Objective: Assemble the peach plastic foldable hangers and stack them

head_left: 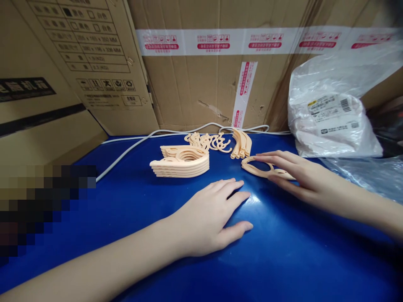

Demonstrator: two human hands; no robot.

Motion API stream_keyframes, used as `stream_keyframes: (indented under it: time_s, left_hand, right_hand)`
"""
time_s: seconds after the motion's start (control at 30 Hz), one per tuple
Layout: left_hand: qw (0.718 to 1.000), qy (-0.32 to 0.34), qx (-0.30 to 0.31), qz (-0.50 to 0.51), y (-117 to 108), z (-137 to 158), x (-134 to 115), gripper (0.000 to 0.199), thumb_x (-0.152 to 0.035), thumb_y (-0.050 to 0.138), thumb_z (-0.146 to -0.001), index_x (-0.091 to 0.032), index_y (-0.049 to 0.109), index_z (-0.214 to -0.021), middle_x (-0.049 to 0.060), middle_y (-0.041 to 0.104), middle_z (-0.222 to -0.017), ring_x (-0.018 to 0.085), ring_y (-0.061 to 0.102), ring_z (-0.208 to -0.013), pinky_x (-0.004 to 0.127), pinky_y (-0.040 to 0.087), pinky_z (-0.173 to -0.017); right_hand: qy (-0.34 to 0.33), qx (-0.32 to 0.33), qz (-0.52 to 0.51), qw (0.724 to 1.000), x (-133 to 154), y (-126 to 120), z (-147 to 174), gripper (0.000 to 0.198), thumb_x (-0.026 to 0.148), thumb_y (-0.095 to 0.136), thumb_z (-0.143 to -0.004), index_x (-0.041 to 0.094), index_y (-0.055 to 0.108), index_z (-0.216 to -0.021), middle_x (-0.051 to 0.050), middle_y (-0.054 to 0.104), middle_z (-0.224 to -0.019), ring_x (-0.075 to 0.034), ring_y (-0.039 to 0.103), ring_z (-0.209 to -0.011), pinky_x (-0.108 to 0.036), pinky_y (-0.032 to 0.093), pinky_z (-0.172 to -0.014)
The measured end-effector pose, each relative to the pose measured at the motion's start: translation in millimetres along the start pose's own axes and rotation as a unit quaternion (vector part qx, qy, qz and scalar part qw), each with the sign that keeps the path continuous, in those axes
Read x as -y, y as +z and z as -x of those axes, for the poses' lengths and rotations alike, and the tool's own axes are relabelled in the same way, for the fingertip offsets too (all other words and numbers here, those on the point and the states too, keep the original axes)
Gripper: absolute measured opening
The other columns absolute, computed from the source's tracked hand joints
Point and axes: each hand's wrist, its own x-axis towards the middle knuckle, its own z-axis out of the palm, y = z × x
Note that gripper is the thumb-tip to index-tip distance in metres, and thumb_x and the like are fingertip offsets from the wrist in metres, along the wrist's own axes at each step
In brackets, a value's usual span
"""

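My left hand [217,214] rests on the blue tabletop, palm down, fingers spread, holding nothing. My right hand [292,172] lies over a flat cream plastic piece [255,169] with an oval opening, fingers stretched out and touching or just above it; part of the piece is hidden beneath the hand. Ahead of my left hand stands a neat stack of cream plastic pieces [181,167], which look like folding-hanger bodies. Behind the stack is a loose heap of small cream hooks [206,141]. Beside the hooks lie several curved cream arms [241,143], bundled together.
A white cable [132,153] runs along the back of the blue table [151,256]. Cardboard boxes [192,88] wall off the back and left. At the back right sits a white plastic bag [336,109] with labels, and clear plastic film [368,176] lies in front of it.
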Motion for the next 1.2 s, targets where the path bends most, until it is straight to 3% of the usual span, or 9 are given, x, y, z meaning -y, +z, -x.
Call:
stream_keyframes:
  time_s: [0.13,0.2,0.3,0.53,0.7,0.83,1.03,1.2]
  left_hand:
    - [1.0,-0.004,0.004,-0.005,-0.4,0.2,0.5,0.054,-0.047,0.044,-0.097,-0.014,0.049,-0.139,0.014,0.041,-0.151,0.029,0.036,-0.141,0.047,0.031,-0.116]
    - [1.0,-0.006,0.006,-0.005,-0.7,0.1,0.7,0.054,-0.047,0.044,-0.097,-0.014,0.049,-0.139,0.014,0.041,-0.151,0.029,0.036,-0.141,0.046,0.031,-0.117]
    - [1.0,-0.007,0.007,-0.005,-0.8,-0.2,0.3,0.054,-0.047,0.044,-0.097,-0.014,0.048,-0.139,0.014,0.041,-0.151,0.03,0.036,-0.141,0.046,0.031,-0.116]
    - [1.0,-0.004,0.008,-0.01,-0.6,1.6,1.2,0.055,-0.047,0.043,-0.097,-0.013,0.047,-0.14,0.014,0.04,-0.152,0.031,0.036,-0.141,0.046,0.031,-0.116]
    - [1.0,-0.004,-0.004,-0.008,1.5,4.3,2.2,0.055,-0.047,0.042,-0.097,-0.012,0.048,-0.139,0.015,0.041,-0.151,0.031,0.037,-0.14,0.046,0.032,-0.115]
    - [1.0,0.01,-0.018,-0.011,3.2,4.9,2.6,0.052,-0.045,0.045,-0.097,-0.012,0.05,-0.137,0.015,0.045,-0.148,0.031,0.04,-0.138,0.044,0.034,-0.114]
    - [0.999,0.025,-0.036,-0.022,4.6,6.0,4.7,0.05,-0.045,0.045,-0.097,-0.011,0.053,-0.133,0.015,0.051,-0.142,0.031,0.044,-0.134,0.044,0.038,-0.111]
    - [0.999,0.026,-0.032,-0.028,4.0,5.9,4.2,0.051,-0.046,0.044,-0.097,-0.011,0.052,-0.134,0.015,0.05,-0.142,0.031,0.044,-0.134,0.043,0.038,-0.111]
  right_hand:
    - [0.039,-0.079,0.005,0.996,-4.2,-6.3,-11.5,0.039,0.045,0.044,-0.094,0.021,0.059,-0.12,-0.009,0.067,-0.119,-0.027,0.063,-0.106,-0.045,0.05,-0.087]
    - [0.085,-0.072,0.001,0.994,-12.3,-9.7,-23.7,0.041,0.05,0.045,-0.093,0.018,0.06,-0.114,-0.011,0.07,-0.109,-0.027,0.067,-0.093,-0.042,0.051,-0.078]
    - [0.168,-0.024,0.036,0.985,-25.0,-11.1,-49.1,0.054,0.06,0.043,-0.09,0.017,0.053,-0.122,-0.01,0.072,-0.092,-0.028,0.067,-0.075,-0.04,0.049,-0.064]
    - [0.326,0.018,0.121,0.937,-28.9,6.1,-109.9,0.093,0.081,0.033,-0.08,0.006,0.047,-0.132,-0.028,0.068,-0.107,-0.041,0.065,-0.096,-0.049,0.048,-0.075]
    - [0.322,0.018,0.087,0.943,-32.0,13.9,-125.4,0.074,0.063,0.052,-0.081,0.01,0.048,-0.133,-0.025,0.066,-0.115,-0.039,0.063,-0.104,-0.046,0.049,-0.08]
    - [0.331,0.011,0.056,0.942,-38.8,16.3,-126.0,0.065,0.053,0.053,-0.084,0.009,0.05,-0.132,-0.024,0.065,-0.116,-0.035,0.063,-0.103,-0.042,0.05,-0.08]
    - [0.359,0.022,-0.034,0.933,-38.5,16.1,-122.9,0.07,0.051,0.062,-0.078,0.014,0.048,-0.137,-0.014,0.069,-0.099,-0.025,0.066,-0.077,-0.032,0.049,-0.051]
    - [0.345,0.01,-0.082,0.935,-41.5,9.6,-116.6,0.064,0.051,0.071,-0.072,0.018,0.059,-0.125,-0.009,0.071,-0.089,-0.022,0.065,-0.075,-0.027,0.048,-0.048]
